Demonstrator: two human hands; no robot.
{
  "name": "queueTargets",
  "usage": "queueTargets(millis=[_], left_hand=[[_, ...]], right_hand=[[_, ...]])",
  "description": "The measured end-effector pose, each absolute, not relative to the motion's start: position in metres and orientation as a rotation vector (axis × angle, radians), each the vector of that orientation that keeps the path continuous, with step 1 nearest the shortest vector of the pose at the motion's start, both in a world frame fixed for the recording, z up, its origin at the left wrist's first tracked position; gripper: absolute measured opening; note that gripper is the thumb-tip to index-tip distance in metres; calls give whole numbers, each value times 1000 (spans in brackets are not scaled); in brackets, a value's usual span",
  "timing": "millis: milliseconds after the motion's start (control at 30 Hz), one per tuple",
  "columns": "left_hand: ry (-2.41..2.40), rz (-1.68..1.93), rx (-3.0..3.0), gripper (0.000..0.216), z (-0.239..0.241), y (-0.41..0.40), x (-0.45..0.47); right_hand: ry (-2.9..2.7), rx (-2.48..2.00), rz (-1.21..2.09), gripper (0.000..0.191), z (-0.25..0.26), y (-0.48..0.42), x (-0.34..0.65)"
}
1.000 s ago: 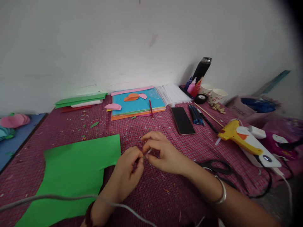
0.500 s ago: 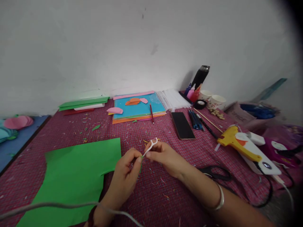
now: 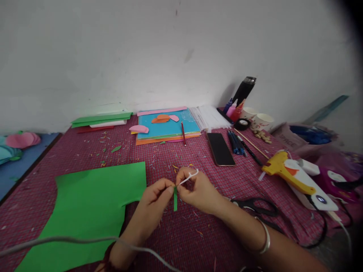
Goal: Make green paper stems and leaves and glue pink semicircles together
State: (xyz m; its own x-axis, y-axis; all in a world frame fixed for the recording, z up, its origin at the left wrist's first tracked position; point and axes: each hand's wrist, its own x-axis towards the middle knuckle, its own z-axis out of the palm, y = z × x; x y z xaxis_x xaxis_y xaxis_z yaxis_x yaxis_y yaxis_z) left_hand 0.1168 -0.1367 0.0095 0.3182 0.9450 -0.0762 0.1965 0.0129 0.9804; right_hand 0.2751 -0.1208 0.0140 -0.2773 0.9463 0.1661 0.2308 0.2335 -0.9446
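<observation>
My left hand (image 3: 155, 200) pinches the top of a narrow green paper strip (image 3: 175, 202), which hangs down between my two hands. My right hand (image 3: 202, 193) is closed on a white floss pick (image 3: 189, 176), its forked end sticking out over the fingers toward the upper right. The pick's lower tip meets the strip at the fingertips, where the exact contact is hidden. To the left of my left hand lies a large green paper sheet (image 3: 93, 211) with a cut edge.
Black scissors (image 3: 262, 207) lie by my right forearm. Farther off are a phone (image 3: 220, 149), a yellow glue gun (image 3: 283, 172) on a white power bank, stacked coloured paper (image 3: 159, 130) and a pencil (image 3: 183, 134). A grey cable (image 3: 85, 239) crosses in front of my left wrist.
Both hands have shifted slightly, the right one turning so that the floss pick lies flatter and farther right. The green strip now hangs in plain view below the fingertips.
</observation>
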Motion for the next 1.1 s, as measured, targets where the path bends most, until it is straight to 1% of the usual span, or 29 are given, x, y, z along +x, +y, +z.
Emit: queueTargets(millis=[100, 167, 267, 367, 433, 467, 500, 567, 667, 767, 800, 867, 967, 1100], left_hand=[[1108, 840, 1389, 22, 7, -136, 115], [1129, 832, 1413, 22, 8, -135, 114], [1172, 804, 1453, 23, 9, -133, 113], [1201, 789, 1433, 22, 8, -130, 113], [1209, 792, 1390, 21, 5, -129, 113], [1212, 802, 1368, 21, 5, -128, 113], [1218, 818, 1353, 21, 4, -128, 112], [1257, 865, 1374, 21, 5, -127, 111], [1367, 965, 1588, 20, 10, -128, 109], [1394, 1055, 1912, 19, 13, -129, 109], [1378, 1063, 2002, 19, 13, -130, 109], [1344, 1052, 2112, 18, 12, -130, 110], [1327, 979, 2054, 19, 11, -130, 111], [1253, 870, 1732, 21, 14, -128, 109]], right_hand=[[-1898, -1069, 790, 13, 14, -121, 278], [-2005, -1035, 641, 13, 12, -120, 280], [-2095, -986, 513, 13, 8, -119, 283], [-2205, -927, 461, 14, 8, -119, 285], [-2233, -908, 517, 16, 10, -120, 286], [-2193, -915, 604, 17, 11, -120, 287], [-2110, -926, 740, 19, 11, -119, 287], [-1832, -939, 1118, 21, 11, -117, 289], [-1300, -946, 1631, 13, 8, -112, 290], [-1079, -962, 1902, 36, 6, -110, 290], [-1106, -961, 1955, 37, 5, -111, 289], [-1221, -974, 1971, 28, 6, -114, 287], [-1385, -1059, 1832, 9, 5, -117, 283], [-1623, -1118, 1461, 10, 2, -117, 282]])
